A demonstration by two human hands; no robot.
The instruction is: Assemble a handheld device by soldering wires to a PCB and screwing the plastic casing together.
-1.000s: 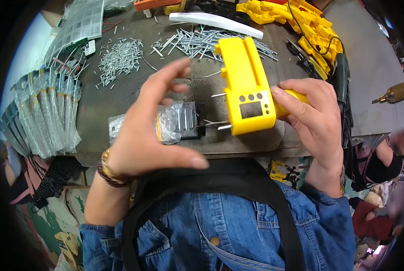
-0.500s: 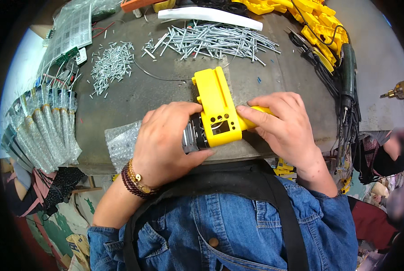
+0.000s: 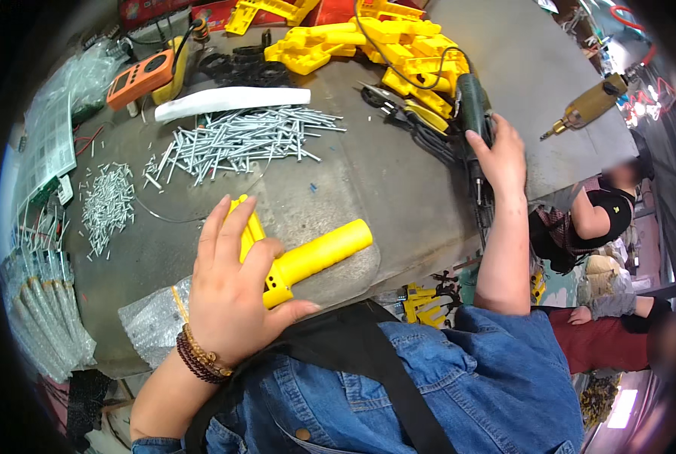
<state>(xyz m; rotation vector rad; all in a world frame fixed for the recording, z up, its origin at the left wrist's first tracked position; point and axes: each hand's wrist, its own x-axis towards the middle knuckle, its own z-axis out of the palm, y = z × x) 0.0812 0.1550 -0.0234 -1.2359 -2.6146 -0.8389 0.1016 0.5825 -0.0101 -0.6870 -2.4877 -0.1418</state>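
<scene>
My left hand (image 3: 236, 295) rests over a yellow plastic housing (image 3: 279, 291), fingers curved across its top and thumb along the near side. A ribbed yellow handle (image 3: 326, 248) juts from the housing toward the right; much of the body is hidden under the hand. At the right of the bench, my right hand (image 3: 503, 160) closes around the dark green electric screwdriver (image 3: 471, 106), thumb on one side and fingers on the other. The screwdriver points its bit toward me. Bubble wrap (image 3: 147, 321) lies beside my left wrist.
Long screws (image 3: 239, 140) and short screws (image 3: 107, 204) lie in piles. Yellow shells (image 3: 368, 45), black cables (image 3: 436, 136) and an orange meter (image 3: 139, 79) are farther back. A brass-coloured power tool (image 3: 587, 106) stands out at the right. Bubble-wrapped parts (image 3: 46, 318) line the left. Another person (image 3: 599, 212) sits at right.
My right hand has left the yellow handle and moved right to the screwdriver. The housing has turned under my left hand, its handle now pointing up and right. The view has swung right.
</scene>
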